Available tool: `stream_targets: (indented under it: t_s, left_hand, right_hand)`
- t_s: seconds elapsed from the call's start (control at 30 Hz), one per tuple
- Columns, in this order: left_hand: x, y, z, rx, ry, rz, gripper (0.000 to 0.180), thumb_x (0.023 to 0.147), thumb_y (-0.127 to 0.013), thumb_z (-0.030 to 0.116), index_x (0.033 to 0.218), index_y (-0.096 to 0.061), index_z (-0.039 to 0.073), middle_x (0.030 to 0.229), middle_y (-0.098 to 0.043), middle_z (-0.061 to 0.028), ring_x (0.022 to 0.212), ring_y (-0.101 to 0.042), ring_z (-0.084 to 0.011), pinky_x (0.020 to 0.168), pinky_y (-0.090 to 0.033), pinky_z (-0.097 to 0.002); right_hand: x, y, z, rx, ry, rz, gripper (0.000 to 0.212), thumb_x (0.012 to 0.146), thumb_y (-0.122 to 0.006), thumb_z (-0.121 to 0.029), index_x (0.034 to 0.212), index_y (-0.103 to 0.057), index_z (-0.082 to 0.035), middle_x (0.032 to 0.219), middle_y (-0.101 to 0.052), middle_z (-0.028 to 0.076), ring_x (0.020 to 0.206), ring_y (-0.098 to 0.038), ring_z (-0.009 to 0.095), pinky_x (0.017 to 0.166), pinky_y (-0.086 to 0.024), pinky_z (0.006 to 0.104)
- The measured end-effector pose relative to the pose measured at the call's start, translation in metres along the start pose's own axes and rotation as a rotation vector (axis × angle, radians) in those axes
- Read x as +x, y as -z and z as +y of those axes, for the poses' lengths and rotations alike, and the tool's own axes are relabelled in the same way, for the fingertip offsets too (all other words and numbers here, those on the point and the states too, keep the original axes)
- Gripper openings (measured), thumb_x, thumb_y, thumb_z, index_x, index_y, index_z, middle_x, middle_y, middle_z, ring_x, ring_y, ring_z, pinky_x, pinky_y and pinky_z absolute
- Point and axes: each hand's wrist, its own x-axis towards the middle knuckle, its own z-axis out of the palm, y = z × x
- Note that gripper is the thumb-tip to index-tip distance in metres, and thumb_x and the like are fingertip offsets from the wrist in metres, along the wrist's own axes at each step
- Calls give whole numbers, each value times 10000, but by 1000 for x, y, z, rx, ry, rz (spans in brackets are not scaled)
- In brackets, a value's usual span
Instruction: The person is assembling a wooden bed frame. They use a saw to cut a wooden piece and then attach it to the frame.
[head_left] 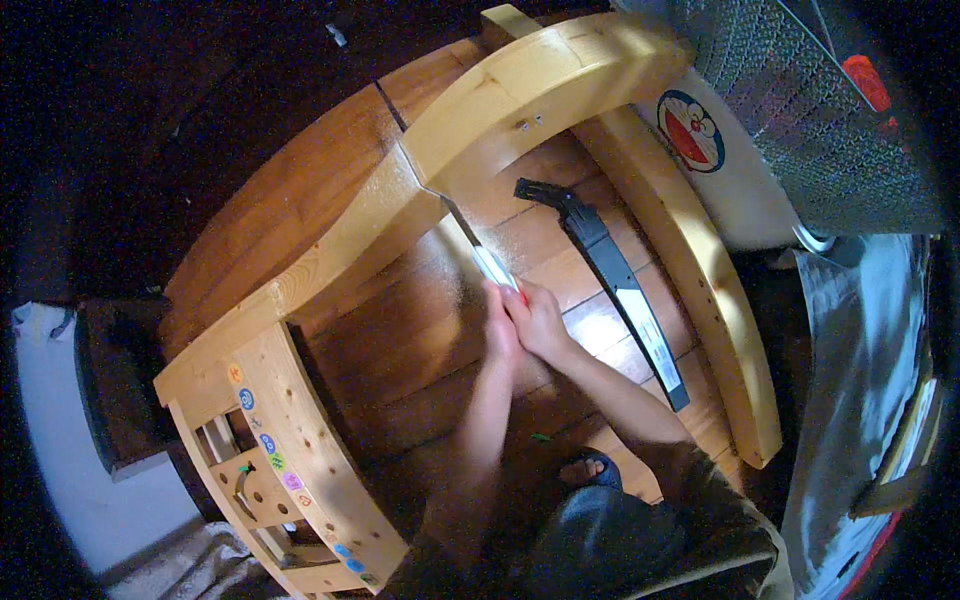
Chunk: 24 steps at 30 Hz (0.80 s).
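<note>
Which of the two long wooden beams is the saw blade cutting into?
The raised beam running from the sticker-covered frame toward the top. The saw, gripped by both hands, meets its edge. The other beam lies right, beyond the black sheath.

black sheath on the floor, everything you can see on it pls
The black sheath is a long, slim, slightly curved sleeve, seemingly plastic, with a clip-like fitting at its far end and a pale label near its near end. It lies flat on the wooden floor, between the pale wooden beam and the hands, right of the saw blade. Nothing touches it but the floor.
</note>
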Motion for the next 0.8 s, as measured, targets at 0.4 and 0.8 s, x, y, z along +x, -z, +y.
stream_targets:
  t_s: [0.4,0.8]
  left_hand:
    - [-9,23,-23,138,-20,2,664,836,-200,564,1158,-392,16,1090,-439,-67,1008,-409,-164,888,-314,-274]
    - [-88,47,-73,160,-14,-43,535,864,-221,506,1023,-459,54,936,-482,-38,844,-442,-123,773,-366,-261]
  right_hand:
    - [-29,-2,-14,12,-17,-9,285,849,-415,-197,1052,-495,-14,851,-585,170,801,-574,246,700,-435,327]
    - [-116,22,19,63,-73,-141,337,841,-406,-232,1096,-482,-24,888,-573,194,823,-573,321,741,-434,387]
